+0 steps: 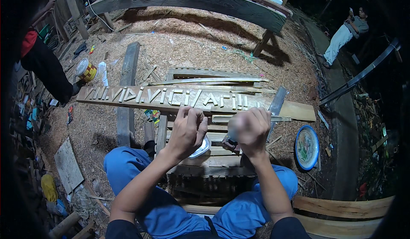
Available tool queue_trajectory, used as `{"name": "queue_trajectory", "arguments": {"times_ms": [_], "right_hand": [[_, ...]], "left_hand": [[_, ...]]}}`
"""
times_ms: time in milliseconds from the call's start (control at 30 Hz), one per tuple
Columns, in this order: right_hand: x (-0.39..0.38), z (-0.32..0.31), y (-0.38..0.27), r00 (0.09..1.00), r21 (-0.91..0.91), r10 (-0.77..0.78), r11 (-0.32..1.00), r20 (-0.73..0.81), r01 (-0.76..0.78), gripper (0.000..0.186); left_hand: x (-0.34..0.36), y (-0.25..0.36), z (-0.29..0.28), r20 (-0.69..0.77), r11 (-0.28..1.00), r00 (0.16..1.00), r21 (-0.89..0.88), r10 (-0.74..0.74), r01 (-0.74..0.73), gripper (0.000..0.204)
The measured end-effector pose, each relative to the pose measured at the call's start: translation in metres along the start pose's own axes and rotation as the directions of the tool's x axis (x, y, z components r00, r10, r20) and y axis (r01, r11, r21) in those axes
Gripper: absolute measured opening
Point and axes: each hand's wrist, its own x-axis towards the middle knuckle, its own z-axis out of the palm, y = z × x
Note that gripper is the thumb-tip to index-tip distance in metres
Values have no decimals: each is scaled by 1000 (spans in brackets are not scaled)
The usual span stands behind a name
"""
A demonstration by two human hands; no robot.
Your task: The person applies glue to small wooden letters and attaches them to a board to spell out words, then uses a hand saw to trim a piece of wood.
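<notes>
A long wooden plank lies across in front of me, with raised letters made of small pale wood strips along its face. My left hand is raised near the plank's front edge, its fingers curled and pinched together; whatever they hold is too small to name. To its right my right hand is closed too, and a blurred patch over its fingers hides what they grip. Partly behind my left hand sits a white tub. Just beyond my right hand, a handsaw blade rests across the plank.
Wooden slats form a low stand between my knees. A blue-rimmed basin lies at right, a checked bucket at left. A heavy bench spans the far side. One person stands left, another far right.
</notes>
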Motion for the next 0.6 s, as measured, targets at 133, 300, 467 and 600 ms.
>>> {"name": "queue_trajectory", "arguments": {"times_ms": [133, 300, 467, 600], "right_hand": [[0, 0, 1, 1000, 6, -8, 1000, -14, 8, 5], [0, -1, -1, 1000, 6, -4, 1000, -8, 4, 5], [0, -2, -1, 1000, 9, 10, 1000, 5, -10, 5], [0, -1, 0, 1000, 22, 9, 1000, -7, -8, 5]], "left_hand": [[0, -1, 2, -25, 999, 999, 4, 45, -45, 15], [0, 1, 1, -32, 999, 999, -4, 35, -35, 17], [-2, -4, 2, -37, 993, 993, 29, 114, -113, 19], [-1, 0, 1, -61, 994, 994, -59, 89, -92, 23]]}}
